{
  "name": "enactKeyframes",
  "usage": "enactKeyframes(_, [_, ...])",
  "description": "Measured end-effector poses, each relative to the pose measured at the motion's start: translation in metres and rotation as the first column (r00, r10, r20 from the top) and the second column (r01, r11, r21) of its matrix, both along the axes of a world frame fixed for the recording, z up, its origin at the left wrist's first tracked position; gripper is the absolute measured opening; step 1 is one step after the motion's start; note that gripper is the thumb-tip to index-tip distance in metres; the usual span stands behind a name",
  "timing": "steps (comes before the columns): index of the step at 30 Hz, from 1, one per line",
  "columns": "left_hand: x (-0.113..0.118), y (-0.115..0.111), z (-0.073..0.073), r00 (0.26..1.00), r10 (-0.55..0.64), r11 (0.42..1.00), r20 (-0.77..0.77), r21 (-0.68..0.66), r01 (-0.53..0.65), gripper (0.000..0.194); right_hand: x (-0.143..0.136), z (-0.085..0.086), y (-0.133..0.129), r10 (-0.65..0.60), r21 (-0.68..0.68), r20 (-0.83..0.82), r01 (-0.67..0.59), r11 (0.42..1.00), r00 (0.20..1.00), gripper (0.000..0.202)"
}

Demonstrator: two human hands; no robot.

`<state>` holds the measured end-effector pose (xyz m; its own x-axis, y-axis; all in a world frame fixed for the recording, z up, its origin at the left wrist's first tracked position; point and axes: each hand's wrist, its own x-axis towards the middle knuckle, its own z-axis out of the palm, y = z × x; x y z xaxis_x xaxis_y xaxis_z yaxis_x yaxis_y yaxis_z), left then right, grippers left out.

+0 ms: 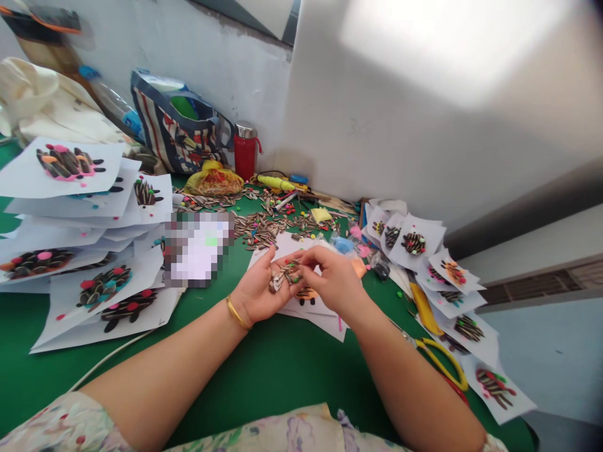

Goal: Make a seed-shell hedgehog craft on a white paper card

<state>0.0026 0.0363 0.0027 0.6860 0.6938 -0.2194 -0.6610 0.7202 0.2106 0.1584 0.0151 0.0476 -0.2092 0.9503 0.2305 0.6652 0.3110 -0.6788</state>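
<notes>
Left hand (269,287) cups seeds (284,276) — long axes mixed, seemingly — right hand (330,276) touching.

No readable text or labels anywhere.

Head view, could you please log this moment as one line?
left hand: palm up, seeds | right hand: fingers at seeds | beneath: white paper

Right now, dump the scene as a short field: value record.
left hand: palm up, cupping seeds and small coloured bits
right hand: fingers at the left palm
under hands: white paper sheets
behind hands: loose striped seeds, red flask, patterned bag
left side: stacked seed-decorated sheets
right side: more decorated sheets, yellow-handled scissors
surface: green tabletop
</notes>
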Motion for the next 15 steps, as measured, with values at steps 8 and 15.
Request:
enactKeyframes(8, [-0.003,0.002,0.009,0.992,0.066,0.992,-0.109,-0.101,-0.077,0.052,0.043,-0.018,-0.016,-0.028,0.02,0.072,0.026,0.999,0.997,0.02])
enactKeyframes(15, [-0.002,0.003,0.007,0.988,0.07,0.992,-0.136,-0.099,-0.084,0.053,0.051,-0.057,-0.034,-0.036,-0.041,0.152,0.042,0.998,0.988,0.014])
